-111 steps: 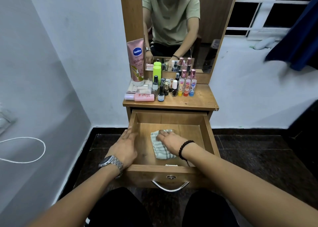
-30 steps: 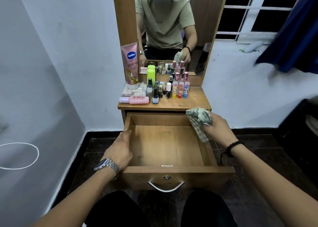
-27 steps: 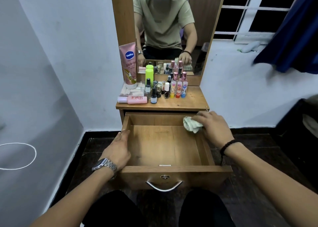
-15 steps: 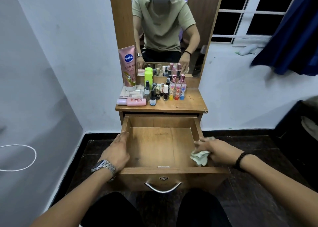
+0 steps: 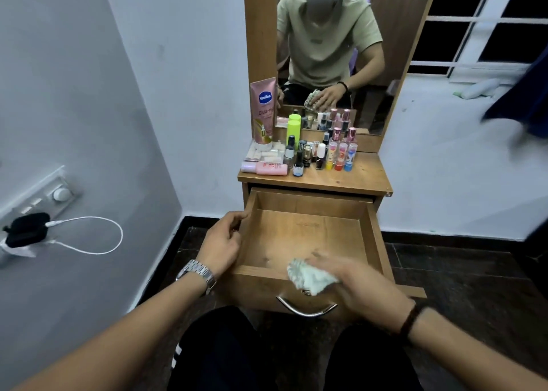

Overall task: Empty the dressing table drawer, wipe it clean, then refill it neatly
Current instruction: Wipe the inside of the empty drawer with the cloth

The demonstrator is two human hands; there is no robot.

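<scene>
Crumpled pale cloth point(image 5: 311, 276) clutched in blurred right hand point(image 5: 364, 286) at open wooden drawer point(image 5: 308, 289) front, left hand point(image 5: 221, 243) loosely curled at its left wall, grip unclear, pink tube point(image 5: 263, 113) labelled "Vaseline" stood upright on tabletop point(image 5: 367, 177)

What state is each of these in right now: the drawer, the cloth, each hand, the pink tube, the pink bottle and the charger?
Drawer: pulled open, emptied.
Cloth: bunched, at the drawer's front edge.
Right hand: gripping the cloth, blurred.
Left hand: at the drawer's left wall.
Pink tube: upright, cap down.
Pink bottle: lying on its side.
Charger: plugged into the wall.
</scene>
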